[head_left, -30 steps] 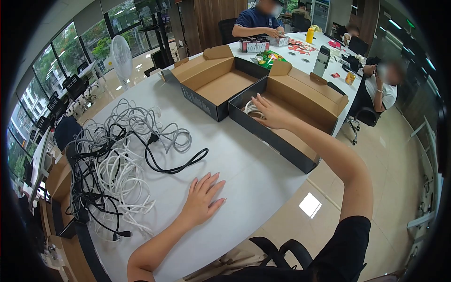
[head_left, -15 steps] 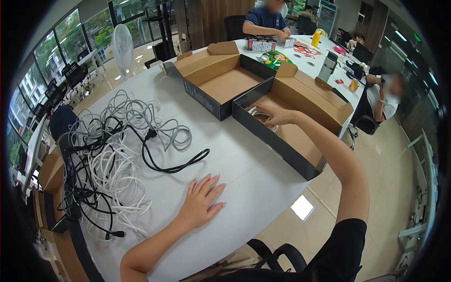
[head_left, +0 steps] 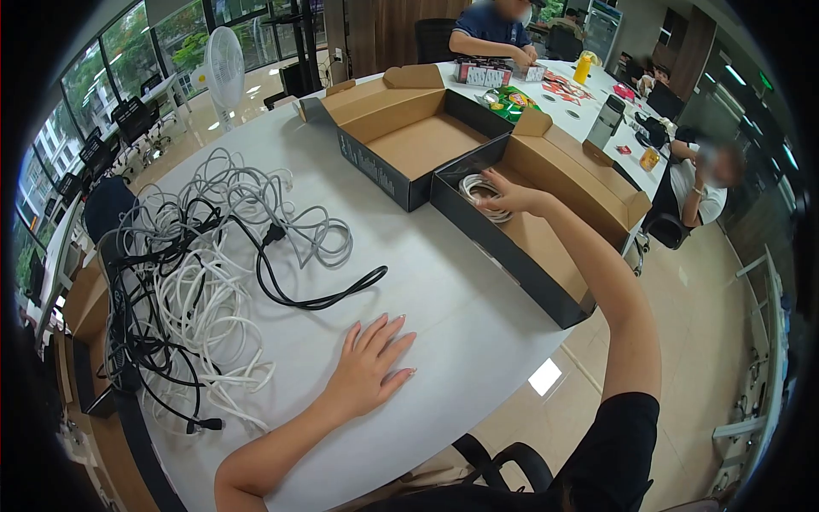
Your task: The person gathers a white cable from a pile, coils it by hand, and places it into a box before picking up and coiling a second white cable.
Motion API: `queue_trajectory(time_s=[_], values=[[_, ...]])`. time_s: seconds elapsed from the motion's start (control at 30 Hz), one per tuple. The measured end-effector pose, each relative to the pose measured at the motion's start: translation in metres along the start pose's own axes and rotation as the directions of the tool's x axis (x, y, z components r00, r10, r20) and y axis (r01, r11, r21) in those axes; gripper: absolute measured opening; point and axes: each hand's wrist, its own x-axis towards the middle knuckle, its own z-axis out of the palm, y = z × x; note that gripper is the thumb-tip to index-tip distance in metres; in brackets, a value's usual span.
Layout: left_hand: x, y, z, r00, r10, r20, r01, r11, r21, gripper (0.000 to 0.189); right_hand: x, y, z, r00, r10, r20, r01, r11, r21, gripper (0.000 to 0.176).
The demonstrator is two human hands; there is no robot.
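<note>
A coil of white cable (head_left: 472,184) lies at the far-left end of the nearer open black cardboard box (head_left: 503,249). Over the coil is my right hand (head_left: 514,196), its thumb and fingers apart; the fingertips are at the coil, but whether they touch it is hard to tell. My left hand (head_left: 367,371) rests flat on the white table (head_left: 444,358) with its fingers spread and nothing in it. To its left spreads a tangle of cables: white ones (head_left: 205,299), grey ones (head_left: 316,235) and black ones (head_left: 328,300) with plugs.
A second open box (head_left: 380,166) adjoins the first one. Beyond them are a green snack bag (head_left: 512,102), a grey bottle (head_left: 606,121) and a yellow bottle (head_left: 583,66). Another open box (head_left: 90,341) stands at the left edge. A person (head_left: 490,38) sits across the table, another (head_left: 704,175) at the right.
My right hand has loosened from the white cable coil and lifted slightly, so the coil shows more fully in the box. My left hand stays on the table. The view has shifted a little.
</note>
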Motion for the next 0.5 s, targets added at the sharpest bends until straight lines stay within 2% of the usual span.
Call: queue_trajectory(time_s=[0.07, 0.17, 0.27, 0.37, 0.47, 0.5], values=[[0.0, 0.0, -0.001, 1.0, 0.002, -0.002, -0.002, 1.0, 0.0, 0.046, -0.001, -0.008, -0.006, 0.996, 0.088, 0.02, -0.09, 0.936, 0.339, 0.098], [0.0, -0.001, -0.001, 1.0, 0.01, -0.009, -0.01, 1.0, -0.003, 0.046, 0.012, 0.005, 0.003, 0.999, -0.05, -0.022, 0.049, 0.998, -0.033, 0.087], [-0.001, -0.001, 0.0, 1.0, 0.007, -0.011, -0.007, 1.0, 0.001, 0.046, 0.001, -0.007, -0.005, 0.997, 0.054, 0.056, -0.055, 0.999, 0.002, 0.081], [-0.001, -0.002, 0.0, 1.0, 0.016, -0.015, -0.016, 1.0, -0.001, 0.046, 0.002, -0.002, -0.012, 0.995, -0.026, 0.1, 0.019, 0.997, 0.071, 0.082], [-0.002, -0.002, 0.0, 1.0, 0.016, -0.016, -0.016, 1.0, -0.008, 0.046, -0.001, -0.009, -0.011, 0.993, 0.054, 0.109, -0.073, 0.983, 0.171, 0.084], [-0.001, -0.002, 0.0, 1.0, 0.013, -0.02, -0.013, 1.0, -0.001, 0.045, 0.0, -0.009, -0.011, 0.995, 0.021, 0.095, -0.034, 0.991, 0.13, 0.086]])
